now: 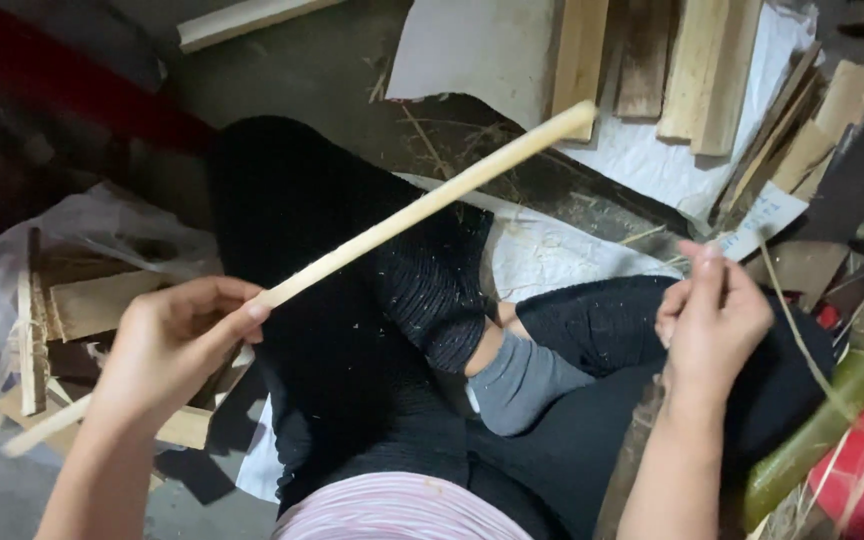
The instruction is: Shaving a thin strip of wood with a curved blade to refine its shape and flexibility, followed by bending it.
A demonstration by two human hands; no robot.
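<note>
**Seated person holds a pale bamboo strip over crossed legs**

The crossed legs (pixel 352 330) in black fabric fill the middle of the floor. Beyond them lies a white sheet (pixel 652 150) carrying wooden slats (pixel 697 70). Above the legs slants the long bamboo strip (pixel 422 205), its far end toward the slats. The left hand (pixel 177 345), left of the legs, has its grip pinching the strip. The right hand (pixel 712 320), right of the legs, has fingers pressed together on a thin sliver (pixel 787 315). A green bamboo stalk (pixel 822 425) lies right of it.

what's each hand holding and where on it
The left hand grips a long pale bamboo strip near its lower end, a short tail sticking out behind. The right hand pinches something thin; what exactly cannot be told.
</note>
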